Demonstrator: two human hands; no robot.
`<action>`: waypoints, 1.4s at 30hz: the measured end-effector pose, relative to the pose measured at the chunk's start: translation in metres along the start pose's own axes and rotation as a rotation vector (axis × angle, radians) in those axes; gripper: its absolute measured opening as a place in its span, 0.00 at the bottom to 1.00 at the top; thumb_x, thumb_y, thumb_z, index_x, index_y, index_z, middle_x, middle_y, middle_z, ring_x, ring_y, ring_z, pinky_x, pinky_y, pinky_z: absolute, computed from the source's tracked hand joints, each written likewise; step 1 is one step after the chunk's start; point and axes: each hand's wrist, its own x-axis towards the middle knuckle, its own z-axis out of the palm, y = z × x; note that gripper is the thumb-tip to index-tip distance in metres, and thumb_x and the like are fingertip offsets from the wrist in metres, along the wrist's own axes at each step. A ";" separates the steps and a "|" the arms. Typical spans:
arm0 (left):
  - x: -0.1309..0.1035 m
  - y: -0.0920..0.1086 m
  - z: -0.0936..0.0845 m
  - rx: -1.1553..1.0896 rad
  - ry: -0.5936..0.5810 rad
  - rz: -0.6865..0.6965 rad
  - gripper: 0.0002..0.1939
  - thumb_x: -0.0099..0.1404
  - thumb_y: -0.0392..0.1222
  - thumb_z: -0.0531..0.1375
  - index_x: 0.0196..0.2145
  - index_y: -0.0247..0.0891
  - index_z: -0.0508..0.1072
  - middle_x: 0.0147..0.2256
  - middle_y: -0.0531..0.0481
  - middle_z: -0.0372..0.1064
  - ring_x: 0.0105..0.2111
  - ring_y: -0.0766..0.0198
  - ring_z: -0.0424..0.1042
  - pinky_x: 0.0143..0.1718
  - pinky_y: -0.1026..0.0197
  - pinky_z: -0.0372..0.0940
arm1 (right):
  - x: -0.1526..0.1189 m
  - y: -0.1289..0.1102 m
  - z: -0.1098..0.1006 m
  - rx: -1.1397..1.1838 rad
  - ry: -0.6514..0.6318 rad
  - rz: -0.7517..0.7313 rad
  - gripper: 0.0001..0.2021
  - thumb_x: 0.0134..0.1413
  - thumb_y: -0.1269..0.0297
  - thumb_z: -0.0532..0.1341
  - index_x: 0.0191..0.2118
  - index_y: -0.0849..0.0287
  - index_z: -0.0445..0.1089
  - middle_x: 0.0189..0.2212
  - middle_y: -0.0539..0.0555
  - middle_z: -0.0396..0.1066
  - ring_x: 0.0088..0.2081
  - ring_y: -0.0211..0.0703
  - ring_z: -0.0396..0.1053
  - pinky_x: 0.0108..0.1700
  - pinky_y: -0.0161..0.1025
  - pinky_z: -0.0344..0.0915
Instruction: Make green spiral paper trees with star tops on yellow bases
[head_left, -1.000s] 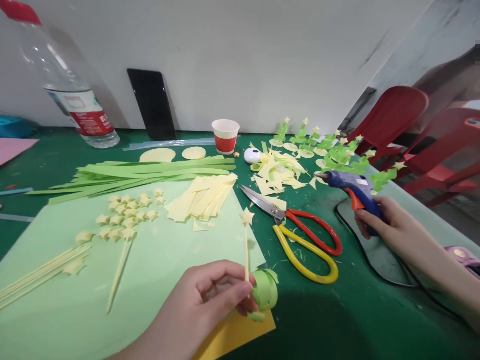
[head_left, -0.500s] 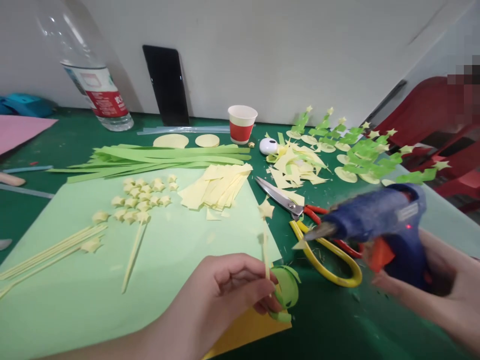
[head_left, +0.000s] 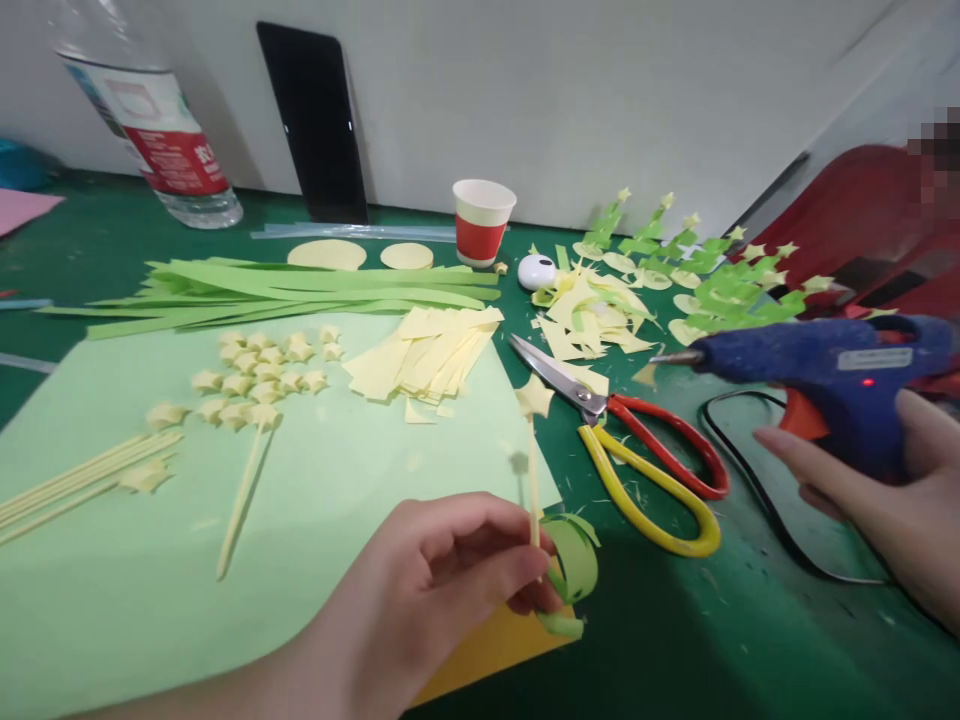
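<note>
My left hand [head_left: 457, 575] pinches a thin cream paper stick [head_left: 533, 470] upright, with a pale yellow star [head_left: 534, 397] at its top. A curled green paper strip [head_left: 577, 560] hangs at the same fingertips. At the right, my right hand [head_left: 874, 490] grips a blue glue gun [head_left: 810, 358], its nozzle pointing left and its red light on. A small pale scrap [head_left: 645, 374] shows just under the nozzle. Scissors [head_left: 592, 405] with one red and one yellow handle lie between my hands. Folded stars [head_left: 262, 370] lie on the light green sheet [head_left: 330, 560].
Behind are green strips [head_left: 300, 290], cream strips [head_left: 424, 355], a paper cup [head_left: 482, 225], a white case [head_left: 537, 272], a phone [head_left: 315, 125] and a bottle [head_left: 150, 140]. Finished star plants [head_left: 705, 270] stand back right. A black cord [head_left: 765, 500] runs beneath my right hand.
My right hand has moved the glue gun right and up, away from the stick and scissors. My left hand keeps its hold nearly in place. The view has shifted slightly.
</note>
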 end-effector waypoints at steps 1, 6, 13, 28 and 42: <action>0.000 0.000 0.001 -0.002 0.002 -0.009 0.04 0.54 0.36 0.61 0.23 0.41 0.75 0.21 0.59 0.74 0.25 0.70 0.72 0.28 0.73 0.64 | 0.008 0.005 -0.001 -0.025 0.076 0.074 0.23 0.25 0.37 0.55 0.21 0.51 0.51 0.12 0.47 0.51 0.16 0.42 0.51 0.18 0.39 0.50; -0.004 0.007 0.009 0.030 0.129 -0.037 0.04 0.51 0.37 0.62 0.20 0.40 0.74 0.19 0.58 0.72 0.23 0.69 0.69 0.28 0.72 0.63 | 0.025 0.032 0.005 -0.136 0.229 0.112 0.23 0.26 0.40 0.53 0.25 0.52 0.47 0.20 0.51 0.54 0.23 0.49 0.57 0.24 0.42 0.53; -0.005 0.008 0.013 0.061 0.174 -0.024 0.04 0.50 0.40 0.63 0.19 0.40 0.74 0.19 0.55 0.72 0.23 0.68 0.68 0.29 0.69 0.63 | 0.043 0.030 0.017 -0.123 0.115 0.042 0.16 0.41 0.49 0.48 0.31 0.54 0.45 0.25 0.55 0.58 0.28 0.53 0.62 0.27 0.43 0.56; -0.007 0.007 0.015 0.078 0.186 0.005 0.05 0.50 0.39 0.61 0.19 0.39 0.74 0.18 0.57 0.72 0.22 0.69 0.69 0.27 0.71 0.63 | 0.052 0.028 0.024 -0.092 -0.242 -0.017 0.14 0.46 0.49 0.47 0.29 0.55 0.53 0.20 0.52 0.63 0.19 0.42 0.58 0.23 0.38 0.56; -0.006 0.008 0.014 0.085 0.170 -0.019 0.06 0.52 0.40 0.61 0.20 0.39 0.73 0.19 0.56 0.71 0.23 0.69 0.68 0.29 0.70 0.63 | 0.070 0.035 0.008 -0.228 -0.350 -0.032 0.12 0.46 0.54 0.49 0.27 0.57 0.61 0.11 0.49 0.58 0.16 0.42 0.60 0.21 0.36 0.54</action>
